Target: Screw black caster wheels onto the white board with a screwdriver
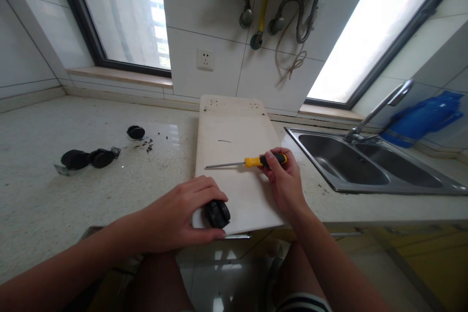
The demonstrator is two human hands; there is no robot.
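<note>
My left hand (199, 209) is closed around a black caster wheel (218, 213) at the near left corner of a pale board (237, 129). In my right hand (283, 175) is a screwdriver (252, 161) with a yellow and black handle, its shaft pointing left above the board. The board lies flat on the counter, with groups of small holes at its far corners and a short dark mark in its middle. Whether a screw sits under the caster wheel cannot be seen.
Loose casters (102, 158) and a single caster (135, 132) lie on the counter (157, 195) at left, beside several small dark screws (149, 146). A steel double sink (340, 161) with a faucet (380, 109) is at right, near a blue object (424, 119). Hoses hang on the wall.
</note>
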